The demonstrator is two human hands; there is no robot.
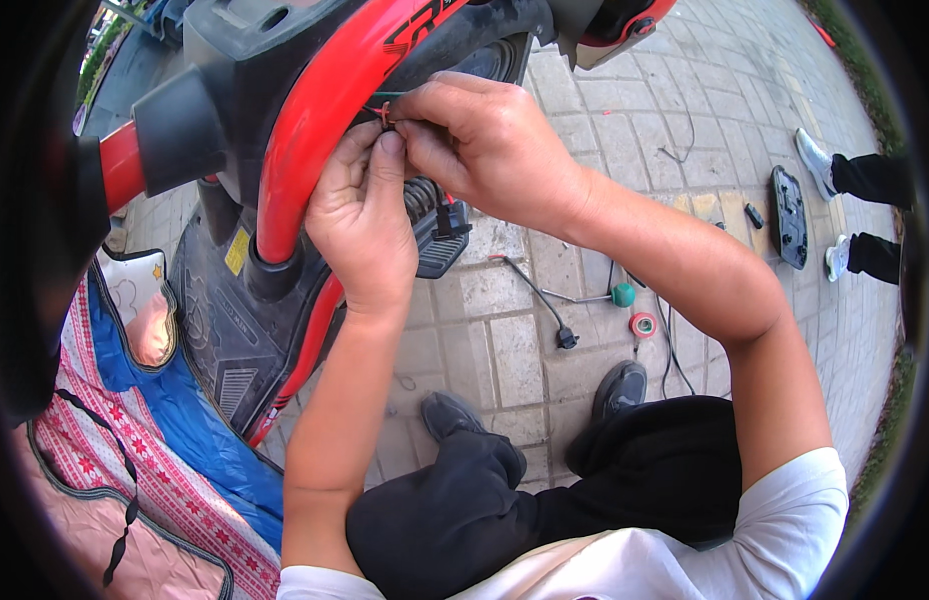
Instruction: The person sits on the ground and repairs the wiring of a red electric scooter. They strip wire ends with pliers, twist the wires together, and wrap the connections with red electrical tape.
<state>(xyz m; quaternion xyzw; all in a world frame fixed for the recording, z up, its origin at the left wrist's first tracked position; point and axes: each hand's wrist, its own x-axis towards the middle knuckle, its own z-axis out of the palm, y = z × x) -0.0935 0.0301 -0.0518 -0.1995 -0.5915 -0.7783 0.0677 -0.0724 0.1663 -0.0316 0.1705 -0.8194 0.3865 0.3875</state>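
Both my hands meet beside the curved red frame tube (303,135) of a scooter, at the upper middle. My left hand (367,225) is closed, its thumb and fingers pinching the lower end of a thin reddish wire (386,112). From the right, my right hand (490,135) pinches the same wire a little higher with thumb and forefinger. A green wire (385,94) runs behind the fingertips toward the frame. The fingers hide most of the wire ends. Below my right hand are a black coil spring (423,200) and a black pedal-like part (443,255).
On the paving lie a green-handled screwdriver (623,294), a red tape roll (642,325), a short cable with a black plug (567,338) and a black plastic cover (789,217). Another person's shoe (815,163) is at right. A patterned quilt (150,460) hangs at lower left.
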